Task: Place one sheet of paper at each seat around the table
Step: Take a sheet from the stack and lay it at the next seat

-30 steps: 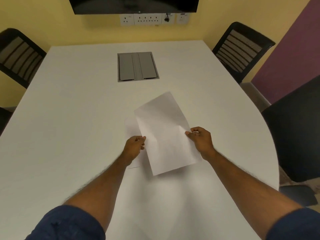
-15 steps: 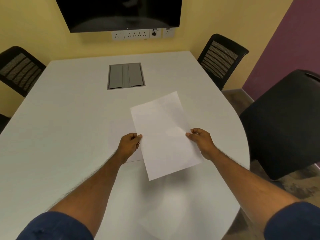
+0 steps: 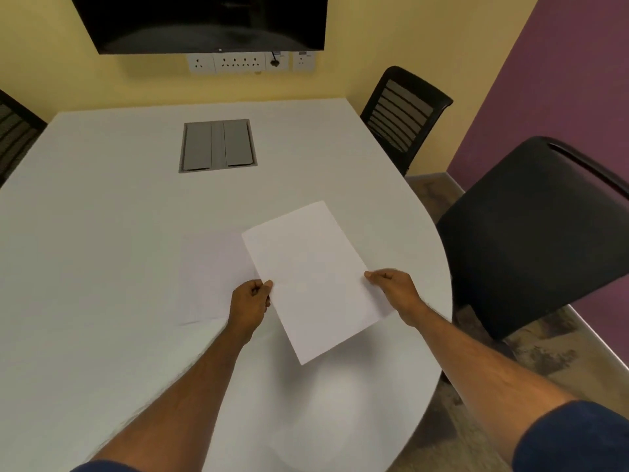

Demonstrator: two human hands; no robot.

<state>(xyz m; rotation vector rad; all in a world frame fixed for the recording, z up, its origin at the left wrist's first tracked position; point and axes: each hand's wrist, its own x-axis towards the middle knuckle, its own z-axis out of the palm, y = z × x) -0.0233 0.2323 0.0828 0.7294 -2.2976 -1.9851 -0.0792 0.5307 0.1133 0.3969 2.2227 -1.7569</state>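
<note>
- Dark blue sleeves (image 3: 575,437) at the bottom edge, bare forearms reaching out over the white rounded bench (image 3: 102,267).
- Left hand (image 3: 250,303) pinched shut on the 9 o'clock edge of a white rectangular paper sheet (image 3: 313,281).
- Right hand (image 3: 394,289) pinched shut on its 3 o'clock edge.
- Sheet held just above the bench, corners skewed toward 1 o'clock.
- More white paper (image 3: 211,274) flat on the bench at 9 o'clock of the sheet, partly under it.
- Solid black chair back (image 3: 531,226) at 3 o'clock.
- Grey recessed cable hatch (image 3: 218,145) at 11 o'clock.
- Black mesh-backed chair (image 3: 401,114) at 1 o'clock.
- Black wall screen (image 3: 204,22) above white sockets (image 3: 241,62) at 12 o'clock.
</note>
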